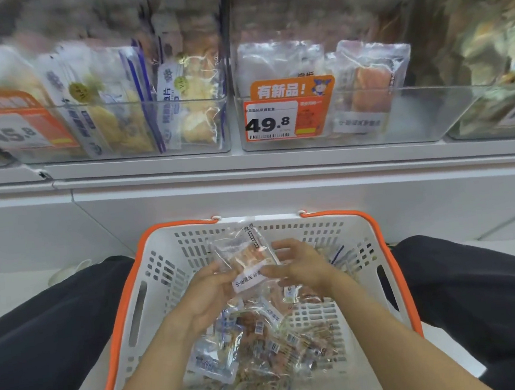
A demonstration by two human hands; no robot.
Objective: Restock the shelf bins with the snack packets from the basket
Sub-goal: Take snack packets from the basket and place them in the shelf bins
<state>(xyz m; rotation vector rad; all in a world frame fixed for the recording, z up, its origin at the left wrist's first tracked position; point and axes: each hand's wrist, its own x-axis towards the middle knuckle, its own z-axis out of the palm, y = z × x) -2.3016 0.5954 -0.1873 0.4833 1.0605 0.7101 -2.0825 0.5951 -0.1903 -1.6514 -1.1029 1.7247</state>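
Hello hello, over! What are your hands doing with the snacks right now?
Both hands, left and right, hold one clear packet over basket. Bin has room. Nothing blocking.

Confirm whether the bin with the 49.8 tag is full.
No, the bin holds only a few packets, with bare space on its right.

Retail shop, snack aisle. White shelf [246, 161] carries clear plastic bins [368, 115] stocked with sealed snack packets [368, 83]. Orange price tags clipped on bin fronts: one [289, 113] reads 49.8 with a new-product banner, another [14, 130] reads 45.8. White shopping basket [162, 267] with orange handles holds barcoded packets [264, 345].
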